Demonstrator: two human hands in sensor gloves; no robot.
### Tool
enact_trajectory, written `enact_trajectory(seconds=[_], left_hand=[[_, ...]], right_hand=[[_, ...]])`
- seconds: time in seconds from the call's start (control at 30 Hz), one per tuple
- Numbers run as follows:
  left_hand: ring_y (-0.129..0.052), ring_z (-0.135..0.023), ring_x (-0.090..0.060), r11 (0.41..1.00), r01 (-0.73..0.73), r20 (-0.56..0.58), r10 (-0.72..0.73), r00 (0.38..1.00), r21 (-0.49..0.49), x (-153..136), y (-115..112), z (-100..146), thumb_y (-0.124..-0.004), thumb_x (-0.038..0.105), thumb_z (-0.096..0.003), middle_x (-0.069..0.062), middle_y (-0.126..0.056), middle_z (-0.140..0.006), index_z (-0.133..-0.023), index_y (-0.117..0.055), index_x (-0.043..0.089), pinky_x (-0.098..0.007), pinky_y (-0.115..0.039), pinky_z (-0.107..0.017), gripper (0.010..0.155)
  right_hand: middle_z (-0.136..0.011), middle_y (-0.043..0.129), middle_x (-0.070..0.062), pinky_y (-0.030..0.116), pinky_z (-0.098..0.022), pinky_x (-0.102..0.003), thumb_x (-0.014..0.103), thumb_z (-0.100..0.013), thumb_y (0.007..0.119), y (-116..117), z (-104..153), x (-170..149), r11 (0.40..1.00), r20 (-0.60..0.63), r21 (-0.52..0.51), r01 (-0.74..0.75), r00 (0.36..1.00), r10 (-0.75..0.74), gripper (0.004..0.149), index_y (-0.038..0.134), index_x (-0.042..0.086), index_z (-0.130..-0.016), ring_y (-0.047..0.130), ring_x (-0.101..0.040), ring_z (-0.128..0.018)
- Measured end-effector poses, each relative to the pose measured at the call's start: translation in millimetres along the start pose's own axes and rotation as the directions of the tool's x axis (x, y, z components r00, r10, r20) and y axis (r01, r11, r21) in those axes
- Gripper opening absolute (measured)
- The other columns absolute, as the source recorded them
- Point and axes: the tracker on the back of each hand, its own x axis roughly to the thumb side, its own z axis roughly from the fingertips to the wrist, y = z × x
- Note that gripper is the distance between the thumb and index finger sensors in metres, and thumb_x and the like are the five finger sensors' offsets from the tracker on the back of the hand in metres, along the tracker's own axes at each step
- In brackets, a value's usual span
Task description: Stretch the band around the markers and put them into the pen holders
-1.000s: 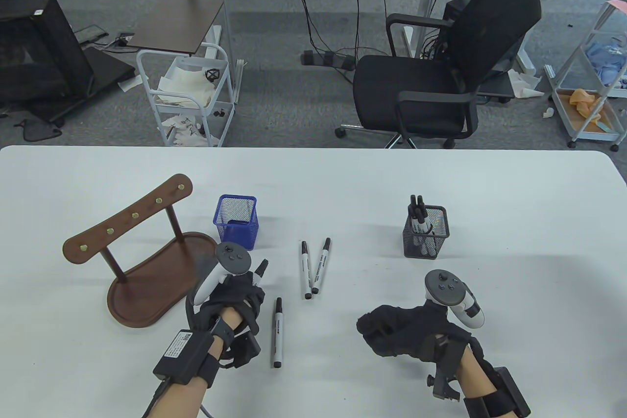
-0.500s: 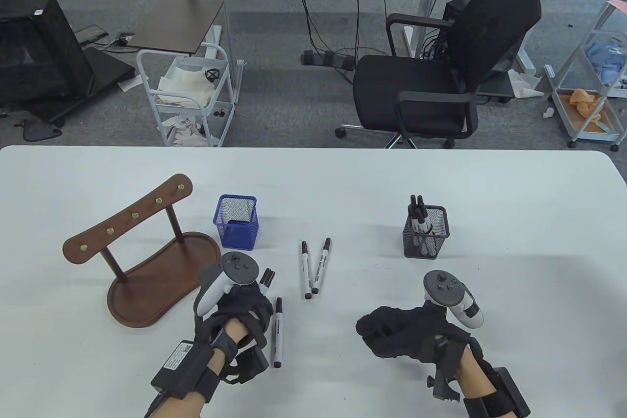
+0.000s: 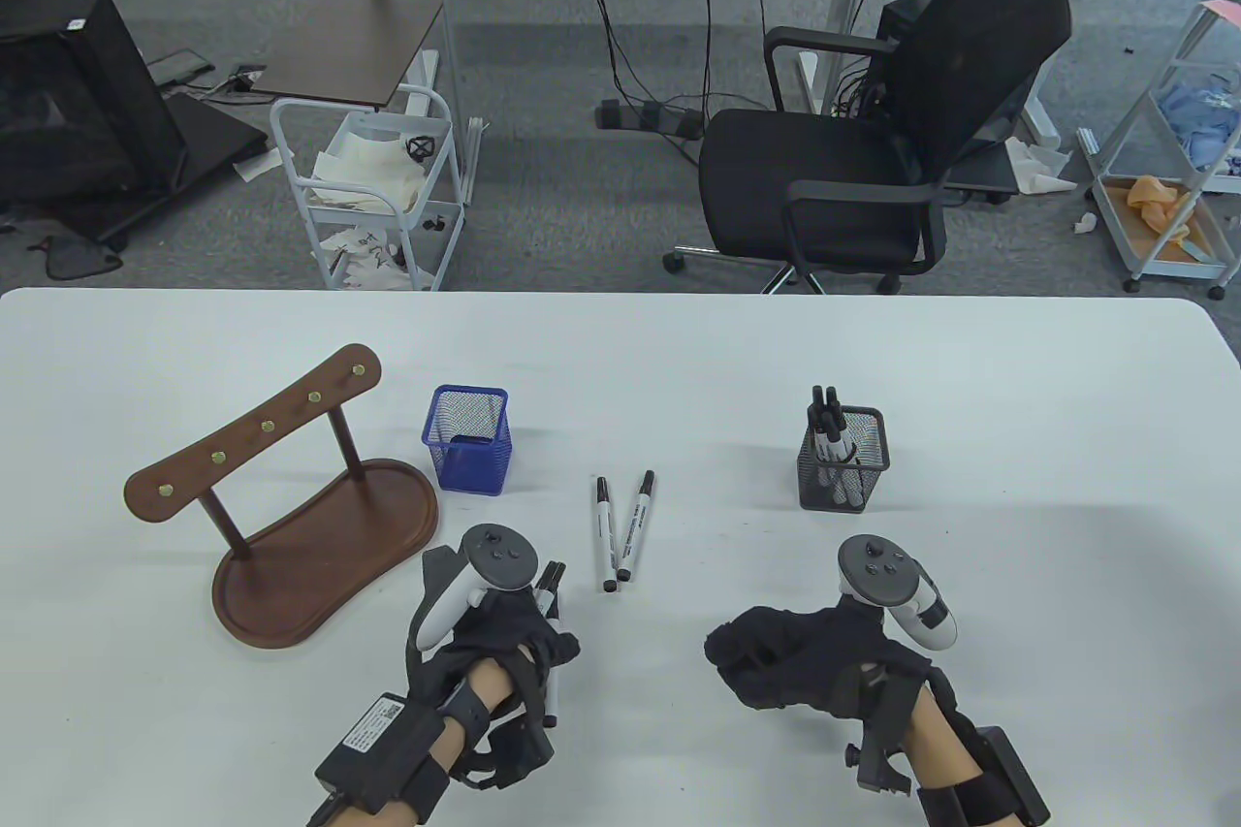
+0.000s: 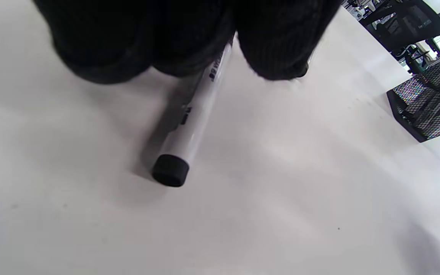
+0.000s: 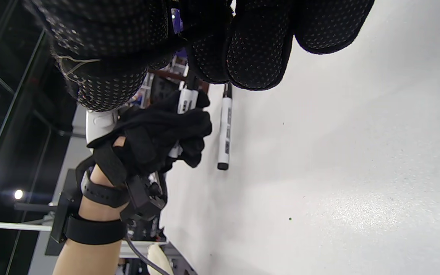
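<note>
Your left hand [image 3: 504, 643] is curled round markers [image 3: 550, 587], gathering a bundle for banding, probably two. Your right hand [image 3: 776, 652] rests fisted, seemingly empty. Two loose markers [image 3: 620, 531] lie at 1 o'clock; no band visible.

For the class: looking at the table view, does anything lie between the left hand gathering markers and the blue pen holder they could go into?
Nothing visible does. Bare table separates the left hand from the blue pen holder; the wooden stand sits off to the side.
</note>
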Motion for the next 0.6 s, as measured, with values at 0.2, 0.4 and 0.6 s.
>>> enact_trajectory(seconds=[0.2,0.4,0.6], left_hand=[[-0.095,-0.043,-0.012,0.998,0.057,-0.035,-0.057,0.998,0.011,-0.9,-6.6,-4.9,-0.085,0.037,-0.0551,-0.011,-0.080,-0.076,-0.106,-0.032,-0.002,-0.041,-0.093,-0.033,0.084],[-0.095,-0.041,-0.014,0.993,0.112,-0.073,-0.108,0.991,0.047,-1.4,-12.6,-8.6,-0.087,0.036,-0.0550,-0.010,-0.082,-0.073,-0.105,-0.041,-0.001,-0.042,-0.093,-0.033,0.077],[-0.096,-0.039,-0.016,0.982,0.173,-0.104,-0.165,0.981,0.074,1.1,-8.4,-12.8,-0.086,0.032,-0.0563,-0.010,-0.083,-0.070,-0.101,-0.051,0.000,-0.044,-0.092,-0.032,0.065]], right_hand=[[-0.091,0.088,-0.005,0.067,-0.064,-0.062,0.040,-0.046,0.093,0.1,0.1,-0.2,1.000,-0.001,0.002,0.000,1.000,0.000,0.055,0.072,0.031,-0.096,0.092,-0.032,-0.070],[-0.091,0.088,-0.006,0.067,-0.064,-0.062,0.040,-0.046,0.093,0.1,0.0,-0.4,1.000,-0.004,0.003,0.001,1.000,-0.001,0.054,0.073,0.031,-0.096,0.092,-0.032,-0.070],[-0.091,0.088,-0.006,0.067,-0.064,-0.062,0.040,-0.046,0.093,0.2,0.0,-0.6,1.000,-0.005,0.005,-0.001,1.000,0.001,0.055,0.072,0.031,-0.096,0.092,-0.032,-0.070]])
